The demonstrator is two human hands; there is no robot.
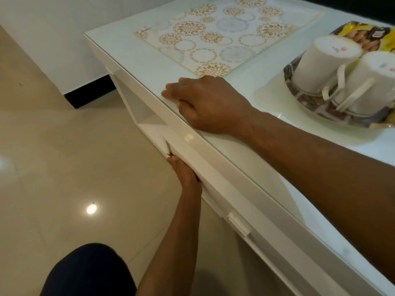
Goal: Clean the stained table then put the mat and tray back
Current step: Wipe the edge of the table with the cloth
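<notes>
Your right hand [210, 103] lies on the near edge of the glass surface [245, 159], just below the mat's near corner. Fingers [171, 90] mostly flat, pressed to the glass; thumb tucked over the rim. Nothing held.

Your left hand [184, 174] sits lower, against the white drawer front [215, 186] under that same edge. Fingers go behind the front's lower lip and are hidden; you cannot tell how far they curl.

The patterned mat [222, 33] lies flat on the surface, beyond the right hand, gold and grey circles showing. To the right of the mat, the tray [307, 103] carries two white mugs [320, 63] upside down, side by side, touching. A yellow snack packet [367, 35] lies on the tray's far side behind them.

A pale spill [275, 97] spreads on the glass at the tray's left rim and runs under it, between tray and right forearm.

Beige floor tiles [64, 146] lie left of the table; your dark-clad knee [85, 272] shows at bottom.
</notes>
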